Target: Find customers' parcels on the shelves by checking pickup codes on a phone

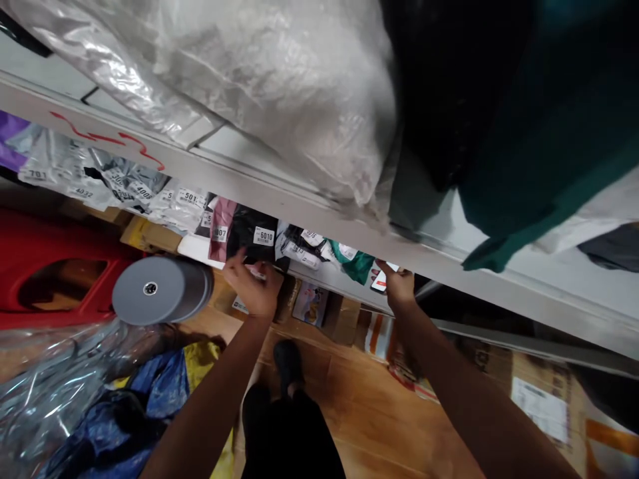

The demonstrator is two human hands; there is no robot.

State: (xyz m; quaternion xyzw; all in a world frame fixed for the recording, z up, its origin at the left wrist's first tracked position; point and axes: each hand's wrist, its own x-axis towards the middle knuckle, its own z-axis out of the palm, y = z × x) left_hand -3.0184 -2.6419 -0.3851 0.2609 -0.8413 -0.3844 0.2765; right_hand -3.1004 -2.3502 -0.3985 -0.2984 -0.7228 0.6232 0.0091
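Observation:
My left hand point(253, 287) is at the shelf's front edge, just below a black plastic packet point(244, 229) with a white label reading 6010. Its fingers curl around a small pinkish-and-white thing I cannot make out. A dusty-pink packet point(222, 229) lies left of the black one. In my right hand point(401, 283) is a phone point(384, 276) with a lit screen, held by the shelf edge. Close to the phone lies a green packet point(358, 266) with a white label. Between the hands are black-and-white packets point(302, 246) with labels.
Overhead, an upper shelf point(279, 193) bears a large clear plastic bag point(279, 86) and dark green fabric point(549, 146). Grey-white labelled packets point(184, 203) fill the lower shelf's left. A red plastic stool point(54, 266), grey round lid point(154, 289), blue bag point(160, 392) and cardboard boxes point(344, 319) are below.

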